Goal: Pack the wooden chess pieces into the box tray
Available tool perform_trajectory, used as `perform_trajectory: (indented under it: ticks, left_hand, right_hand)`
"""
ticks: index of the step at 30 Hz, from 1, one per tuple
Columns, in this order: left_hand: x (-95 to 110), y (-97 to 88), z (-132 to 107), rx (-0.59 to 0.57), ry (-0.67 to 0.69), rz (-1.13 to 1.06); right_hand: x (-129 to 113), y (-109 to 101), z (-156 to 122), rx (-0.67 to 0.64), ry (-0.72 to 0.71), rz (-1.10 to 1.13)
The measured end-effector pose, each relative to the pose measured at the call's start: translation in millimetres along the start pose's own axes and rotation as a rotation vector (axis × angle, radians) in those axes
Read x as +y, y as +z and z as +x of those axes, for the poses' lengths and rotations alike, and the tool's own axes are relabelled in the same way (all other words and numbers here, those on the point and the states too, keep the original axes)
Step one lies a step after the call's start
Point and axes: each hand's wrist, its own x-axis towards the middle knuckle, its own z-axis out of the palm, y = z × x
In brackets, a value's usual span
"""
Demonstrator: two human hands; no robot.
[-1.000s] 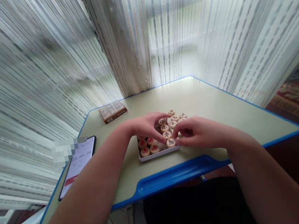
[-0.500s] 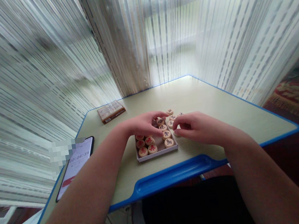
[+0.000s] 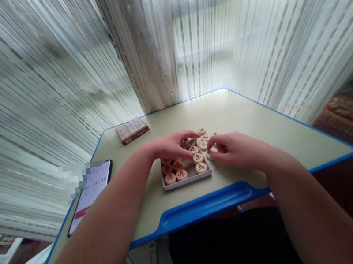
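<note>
A shallow white box (image 3: 187, 182) on the desk holds several round wooden Chinese chess pieces (image 3: 180, 174) with red and black characters. My left hand (image 3: 168, 145) lies over the box's far left part, fingers stretched toward the pieces inside. My right hand (image 3: 238, 151) rests at the box's right edge, fingers curled in a pinch beside a loose piece (image 3: 210, 155). A few more loose pieces (image 3: 201, 131) lie on the desk just beyond the box. What the right fingers grip, if anything, is hidden.
The pale desk has a blue rim and a blue pen groove (image 3: 204, 205) at its near edge. A phone (image 3: 90, 193) showing a timer lies at the left edge. A small brown box lid (image 3: 132, 130) sits at the far left. Sheer striped curtains (image 3: 162, 40) surround the desk.
My right hand has slid from the box's near right corner a little farther up along its right edge. My left hand has stayed over the box. The view shifted slightly.
</note>
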Motion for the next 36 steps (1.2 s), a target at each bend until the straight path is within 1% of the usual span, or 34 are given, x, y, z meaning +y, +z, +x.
perform_trajectory:
  ticks: [9, 18, 21, 24, 26, 30, 32, 36]
  left_hand:
    - [-0.3, -0.6, 0.1, 0.038, 0.014, 0.020]
    - [7.7, 3.8, 1.8, 0.217, -0.027, 0.042]
    - [9.8, 2.9, 0.9, 0.301, -0.007, 0.052]
    - [11.6, 2.3, -0.1, 0.360, 0.010, 0.008]
    - [12.9, 3.2, -0.6, 0.351, 0.019, -0.093]
    - [15.8, 5.4, -1.1, 0.244, 0.021, -0.323]
    - [17.3, 5.4, -1.7, 0.214, 0.012, -0.356]
    - [19.9, 3.6, -3.9, 0.192, 0.004, -0.356]
  right_hand:
    - [-0.9, 0.0, -2.0, -0.038, -0.014, 0.033]
    - [3.5, 4.0, 0.7, 0.016, -0.016, 0.031]
    - [0.4, 3.4, 1.1, 0.071, -0.021, 0.047]
    - [-2.9, 3.7, 1.2, 0.149, -0.066, 0.078]
    - [-4.0, 4.3, 1.3, 0.203, -0.096, 0.098]
    - [-4.6, 4.8, 1.0, 0.271, -0.123, 0.130]
    - [-5.0, 4.4, 0.6, 0.279, -0.128, 0.139]
    - [-6.9, 3.7, -0.2, 0.275, -0.115, 0.140]
